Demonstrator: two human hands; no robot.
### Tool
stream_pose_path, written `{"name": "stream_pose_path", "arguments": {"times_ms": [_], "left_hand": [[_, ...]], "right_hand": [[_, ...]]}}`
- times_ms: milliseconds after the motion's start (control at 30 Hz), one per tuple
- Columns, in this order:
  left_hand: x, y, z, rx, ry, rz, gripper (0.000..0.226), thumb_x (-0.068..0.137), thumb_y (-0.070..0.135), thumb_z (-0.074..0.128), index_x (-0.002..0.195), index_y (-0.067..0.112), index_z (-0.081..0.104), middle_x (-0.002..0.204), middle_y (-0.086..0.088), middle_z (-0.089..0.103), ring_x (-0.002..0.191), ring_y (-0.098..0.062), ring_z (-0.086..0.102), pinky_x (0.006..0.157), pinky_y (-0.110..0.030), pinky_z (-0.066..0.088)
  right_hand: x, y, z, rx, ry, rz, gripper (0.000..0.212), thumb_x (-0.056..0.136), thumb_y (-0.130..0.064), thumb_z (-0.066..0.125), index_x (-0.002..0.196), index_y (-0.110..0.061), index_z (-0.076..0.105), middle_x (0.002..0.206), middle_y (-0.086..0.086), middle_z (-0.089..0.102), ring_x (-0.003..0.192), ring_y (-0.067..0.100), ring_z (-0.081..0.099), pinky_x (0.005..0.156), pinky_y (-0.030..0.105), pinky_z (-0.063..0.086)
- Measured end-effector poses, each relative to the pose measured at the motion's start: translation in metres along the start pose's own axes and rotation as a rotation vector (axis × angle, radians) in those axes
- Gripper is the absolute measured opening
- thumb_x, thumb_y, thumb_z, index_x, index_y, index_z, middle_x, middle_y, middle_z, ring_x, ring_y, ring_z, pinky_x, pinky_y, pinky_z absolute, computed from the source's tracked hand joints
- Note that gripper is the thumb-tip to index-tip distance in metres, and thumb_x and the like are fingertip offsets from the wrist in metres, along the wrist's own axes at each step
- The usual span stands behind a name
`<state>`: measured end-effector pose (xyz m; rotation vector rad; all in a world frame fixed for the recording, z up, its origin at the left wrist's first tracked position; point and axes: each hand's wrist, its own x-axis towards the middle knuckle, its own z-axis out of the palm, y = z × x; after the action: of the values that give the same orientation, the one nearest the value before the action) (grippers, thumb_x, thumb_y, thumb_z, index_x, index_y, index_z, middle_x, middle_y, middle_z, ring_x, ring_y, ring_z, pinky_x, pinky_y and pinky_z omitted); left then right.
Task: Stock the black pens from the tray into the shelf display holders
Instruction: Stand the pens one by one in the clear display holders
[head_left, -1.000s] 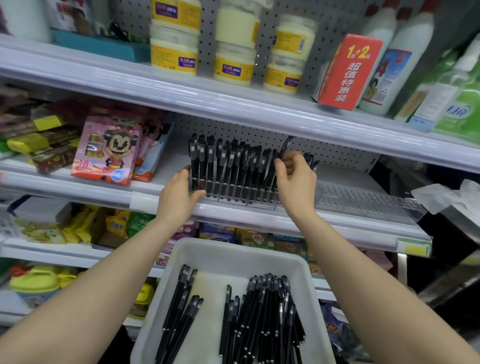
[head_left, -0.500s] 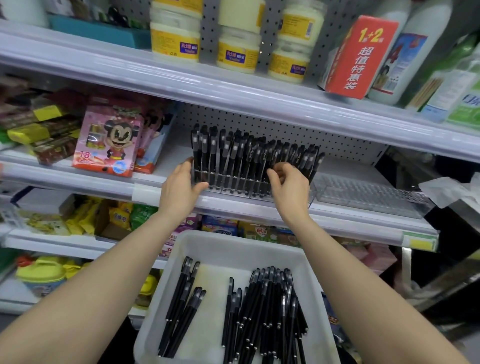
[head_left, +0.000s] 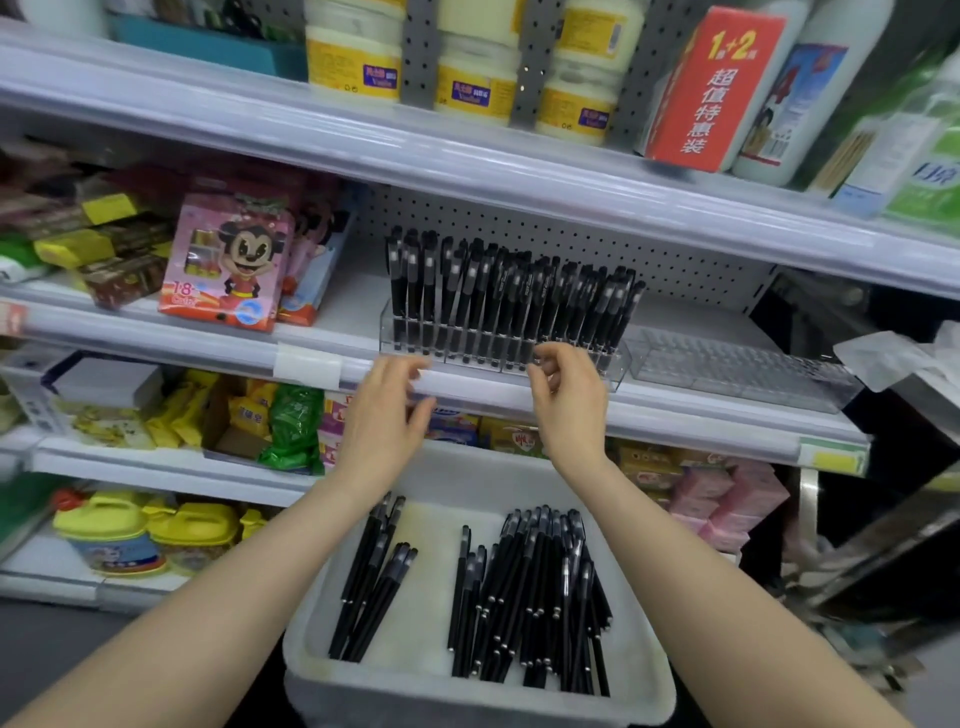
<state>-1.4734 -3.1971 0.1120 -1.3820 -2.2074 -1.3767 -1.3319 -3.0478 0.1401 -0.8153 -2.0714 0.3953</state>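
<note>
L hand (head_left: 382, 421), R hand (head_left: 569, 405) pulled back off holder (head_left: 617, 366).

Grey perforated pegboard back panel (head_left: 649, 254) mid-frame. White metal top shelf with clear price strip (head_left: 467, 161) just above it, white middle shelf (head_left: 353, 304) at its foot, white lower shelf (head_left: 171, 470) below-left. Dark grey floor (head_left: 62, 654) far below-left. Light even.
</note>
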Motion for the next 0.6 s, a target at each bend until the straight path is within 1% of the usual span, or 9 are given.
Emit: {"name": "stream_pose_path", "arguments": {"times_ms": [33, 100, 200, 267, 333, 433, 500, 600], "left_hand": [[-0.010, -0.002, 0.005, 0.030, -0.114, 0.033, 0.033, 0.089, 0.018, 0.065, 0.121, 0.019, 0.057, 0.106, 0.010, 0.051, 0.092, -0.008, 0.055, 0.087, -0.028, 0.050], [-0.030, -0.007, 0.017, 0.150, -0.371, 0.050, 0.026, 0.090, 0.022, 0.065, 0.115, 0.023, 0.061, 0.107, 0.009, 0.057, 0.094, -0.010, 0.058, 0.087, -0.030, 0.051], [-0.053, -0.013, 0.030, 0.364, -0.768, -0.102, 0.027, 0.089, 0.027, 0.065, 0.115, 0.022, 0.062, 0.119, -0.001, 0.060, 0.105, -0.020, 0.058, 0.092, -0.035, 0.049], [-0.066, -0.014, 0.033, 0.520, -0.930, -0.122, 0.029, 0.088, 0.025, 0.064, 0.116, 0.017, 0.062, 0.121, -0.007, 0.057, 0.108, -0.026, 0.057, 0.091, -0.035, 0.048], [-0.076, -0.017, 0.035, 0.648, -1.003, -0.082, 0.032, 0.087, 0.019, 0.062, 0.117, 0.012, 0.060, 0.122, -0.011, 0.056, 0.110, -0.028, 0.057, 0.090, -0.034, 0.047], [-0.080, -0.018, 0.038, 0.734, -1.030, -0.055, 0.032, 0.087, 0.009, 0.059, 0.119, 0.008, 0.058, 0.124, -0.014, 0.055, 0.113, -0.030, 0.057, 0.090, -0.035, 0.047], [-0.076, -0.016, 0.039, 0.719, -1.025, -0.069, 0.031, 0.088, 0.004, 0.057, 0.119, 0.009, 0.059, 0.124, -0.014, 0.056, 0.114, -0.030, 0.057, 0.091, -0.036, 0.047], [-0.069, -0.013, 0.037, 0.668, -0.984, -0.131, 0.031, 0.090, 0.002, 0.054, 0.117, 0.012, 0.064, 0.123, -0.012, 0.059, 0.114, -0.028, 0.058, 0.092, -0.035, 0.050]], "right_hand": [[-0.007, 0.002, 0.002, -0.032, -0.038, -0.028, 0.017, 0.096, -0.017, 0.059, 0.113, -0.016, 0.063, 0.093, -0.006, 0.054, 0.076, 0.010, 0.053, 0.069, 0.021, 0.037], [-0.022, 0.005, 0.006, -0.054, -0.110, -0.061, 0.016, 0.096, -0.018, 0.059, 0.112, -0.015, 0.064, 0.089, -0.009, 0.053, 0.072, 0.009, 0.052, 0.067, 0.021, 0.035], [-0.044, 0.009, 0.015, -0.066, -0.201, -0.069, 0.014, 0.094, -0.018, 0.061, 0.106, -0.014, 0.067, 0.092, -0.006, 0.061, 0.075, 0.008, 0.053, 0.069, 0.021, 0.038], [-0.057, 0.012, 0.021, -0.081, -0.260, -0.077, 0.013, 0.093, -0.018, 0.063, 0.104, -0.015, 0.068, 0.095, -0.003, 0.065, 0.079, 0.010, 0.056, 0.071, 0.022, 0.039], [-0.069, 0.015, 0.028, -0.102, -0.338, -0.081, 0.015, 0.092, -0.019, 0.063, 0.106, -0.015, 0.067, 0.096, -0.002, 0.064, 0.080, 0.013, 0.059, 0.071, 0.024, 0.042], [-0.084, 0.020, 0.033, -0.129, -0.449, -0.073, 0.017, 0.094, -0.020, 0.060, 0.109, -0.016, 0.066, 0.096, 0.000, 0.063, 0.078, 0.016, 0.061, 0.074, 0.031, 0.049], [-0.093, 0.022, 0.036, -0.144, -0.502, -0.062, 0.017, 0.095, -0.021, 0.059, 0.110, -0.016, 0.067, 0.098, 0.000, 0.064, 0.080, 0.016, 0.062, 0.077, 0.032, 0.050], [-0.102, 0.025, 0.039, -0.156, -0.556, -0.061, 0.018, 0.096, -0.022, 0.059, 0.112, -0.017, 0.066, 0.101, 0.000, 0.065, 0.083, 0.015, 0.063, 0.077, 0.026, 0.049]]}}
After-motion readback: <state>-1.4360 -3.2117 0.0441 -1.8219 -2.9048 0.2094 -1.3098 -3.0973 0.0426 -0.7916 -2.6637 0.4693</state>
